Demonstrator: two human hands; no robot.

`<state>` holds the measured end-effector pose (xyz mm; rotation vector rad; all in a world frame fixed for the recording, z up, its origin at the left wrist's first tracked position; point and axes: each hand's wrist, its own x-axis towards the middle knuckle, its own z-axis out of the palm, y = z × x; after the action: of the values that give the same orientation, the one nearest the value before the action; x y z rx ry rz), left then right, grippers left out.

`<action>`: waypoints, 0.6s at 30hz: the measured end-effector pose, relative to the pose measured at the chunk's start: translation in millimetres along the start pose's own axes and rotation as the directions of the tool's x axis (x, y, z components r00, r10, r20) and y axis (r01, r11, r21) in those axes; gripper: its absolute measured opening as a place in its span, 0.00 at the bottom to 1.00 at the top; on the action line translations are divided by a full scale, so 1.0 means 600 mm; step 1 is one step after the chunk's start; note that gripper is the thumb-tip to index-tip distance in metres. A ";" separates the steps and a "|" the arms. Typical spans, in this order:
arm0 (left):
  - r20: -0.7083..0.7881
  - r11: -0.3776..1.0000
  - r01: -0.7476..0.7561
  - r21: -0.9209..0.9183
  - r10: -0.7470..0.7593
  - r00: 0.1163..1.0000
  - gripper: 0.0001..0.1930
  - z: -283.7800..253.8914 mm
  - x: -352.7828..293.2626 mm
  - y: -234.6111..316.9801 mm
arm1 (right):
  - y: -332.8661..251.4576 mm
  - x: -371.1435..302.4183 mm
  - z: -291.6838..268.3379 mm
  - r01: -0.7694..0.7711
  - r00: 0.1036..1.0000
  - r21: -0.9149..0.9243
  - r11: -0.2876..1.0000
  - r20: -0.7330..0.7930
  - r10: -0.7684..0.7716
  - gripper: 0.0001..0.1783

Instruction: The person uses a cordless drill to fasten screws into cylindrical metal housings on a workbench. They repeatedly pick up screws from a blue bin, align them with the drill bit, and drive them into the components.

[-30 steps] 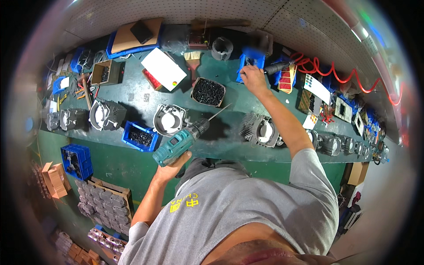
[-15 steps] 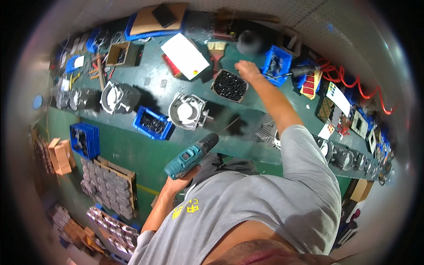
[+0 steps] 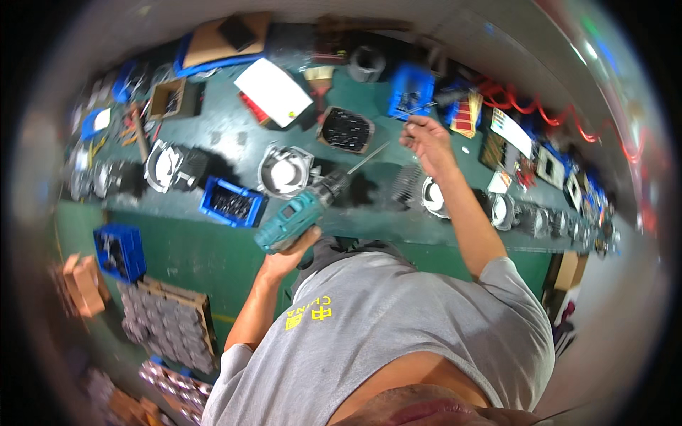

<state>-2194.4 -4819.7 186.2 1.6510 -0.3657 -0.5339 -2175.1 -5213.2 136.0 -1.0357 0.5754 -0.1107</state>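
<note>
My left hand (image 3: 293,253) grips a teal cordless drill (image 3: 295,219) by its handle. A long thin bit on the drill points up and right, its tip close to my right hand (image 3: 428,145). The fingers of my right hand are bent together; whatever they hold is too small to make out. Just left of that hand stands an open box of small black screws (image 3: 347,130). Behind the drill's nose sits a round grey metal housing (image 3: 285,170) with a bright inside. A blue bin (image 3: 233,202) of small dark parts lies left of the drill.
More metal housings stand left (image 3: 170,167) and right (image 3: 503,211) along the green bench. Farther back are a white sheet (image 3: 273,92), a brush (image 3: 320,82) and another blue bin (image 3: 410,91). A coiled red hose (image 3: 543,113) hangs at right. Pallets of grey parts (image 3: 163,323) stand on the floor.
My right hand has come nearer and to the right, away from the far side of the screw box. My left hand has raised the drill forward over the bench edge. The view has shifted slightly.
</note>
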 end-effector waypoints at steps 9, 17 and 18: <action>0.186 0.977 0.156 -0.147 -0.128 0.974 0.15 0.050 0.027 0.031 | -0.027 -0.170 -0.059 0.060 0.998 0.280 0.958 -0.050 -0.048 0.10; 0.191 0.985 0.121 -0.124 -0.096 0.977 0.14 0.150 0.005 0.066 | -0.061 -0.200 -0.145 0.068 0.997 0.231 0.971 0.015 -0.074 0.09; 0.199 0.978 0.150 -0.148 -0.119 0.973 0.13 0.162 0.002 0.069 | -0.069 -0.201 -0.161 0.078 0.995 0.168 0.983 0.041 -0.086 0.09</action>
<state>-2243.1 -4907.6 218.2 1.4780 -0.3413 -0.8064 -2318.3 -5267.6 182.2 -0.8976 0.4715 -0.2026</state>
